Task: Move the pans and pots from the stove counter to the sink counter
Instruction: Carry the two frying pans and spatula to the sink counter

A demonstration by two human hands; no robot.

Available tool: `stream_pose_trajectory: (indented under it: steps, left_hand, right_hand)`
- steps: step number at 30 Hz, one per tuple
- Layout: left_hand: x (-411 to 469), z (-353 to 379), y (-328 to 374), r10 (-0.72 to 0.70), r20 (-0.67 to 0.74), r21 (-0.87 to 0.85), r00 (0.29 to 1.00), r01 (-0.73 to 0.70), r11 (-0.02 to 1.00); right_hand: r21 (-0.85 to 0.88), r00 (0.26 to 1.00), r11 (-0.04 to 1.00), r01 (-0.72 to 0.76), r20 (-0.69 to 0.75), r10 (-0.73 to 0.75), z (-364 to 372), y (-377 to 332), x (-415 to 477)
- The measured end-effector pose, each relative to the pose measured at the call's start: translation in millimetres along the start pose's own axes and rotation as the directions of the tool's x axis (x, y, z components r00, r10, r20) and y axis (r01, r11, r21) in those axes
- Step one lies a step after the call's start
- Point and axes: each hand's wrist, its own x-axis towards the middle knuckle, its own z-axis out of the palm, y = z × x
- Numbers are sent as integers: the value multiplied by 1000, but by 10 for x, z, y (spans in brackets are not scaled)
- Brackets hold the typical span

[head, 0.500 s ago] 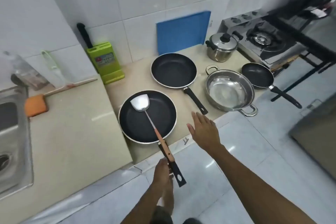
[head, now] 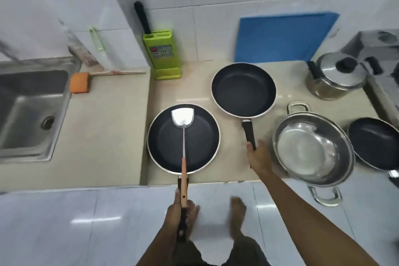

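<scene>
A black frying pan (head: 168, 147) sits at the left end of the stove counter (head: 194, 97), with a steel spatula (head: 183, 117) lying in it. My left hand (head: 174, 211) is closed around this pan's black handle, which sticks out past the counter's front edge. A second black frying pan (head: 243, 89) lies further back. My right hand (head: 258, 157) grips the tip of its handle. To the right stand an empty steel two-handled pot (head: 313, 151), a small black pan (head: 375, 142) and a lidded steel pot (head: 336, 75).
The sink counter (head: 103, 127) is a step higher, on the left, with the steel sink (head: 28, 110) and an orange sponge (head: 80, 82). A green knife block (head: 162, 54) and a blue cutting board (head: 282, 39) stand against the tiled wall. The gas stove (head: 380, 43) is at the far right.
My right hand has reached forward from the counter's edge to the far pan's handle and closed on it. The view has swung to face the counter squarely. My left hand keeps its hold.
</scene>
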Motion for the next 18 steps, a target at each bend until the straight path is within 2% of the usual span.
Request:
stream_pose_trajectory:
  steps: [3, 7, 10, 14, 18]
  left_hand:
    - [-22, 75, -84, 86, -126, 27, 988, -83, 996]
    - [9, 161, -122, 148, -174, 139, 974, -124, 982]
    - [34, 233, -167, 157, -202, 136, 967, -131, 982]
    - [66, 424, -255, 162, -256, 96, 953, -142, 985]
    - [83, 615, -346, 198, -395, 117, 897, -165, 979]
  right_hand:
    - [255, 982, 960, -116, 173, 73, -89, -49, 252]
    - [322, 955, 930, -177, 286, 82, -78, -48, 423]
    - [384, 931, 888, -253, 345, 116, -37, -13, 496]
    - [415, 922, 874, -254, 376, 90, -5, 42, 542]
    - [446, 957, 879, -169, 287, 38, 18, 38, 519]
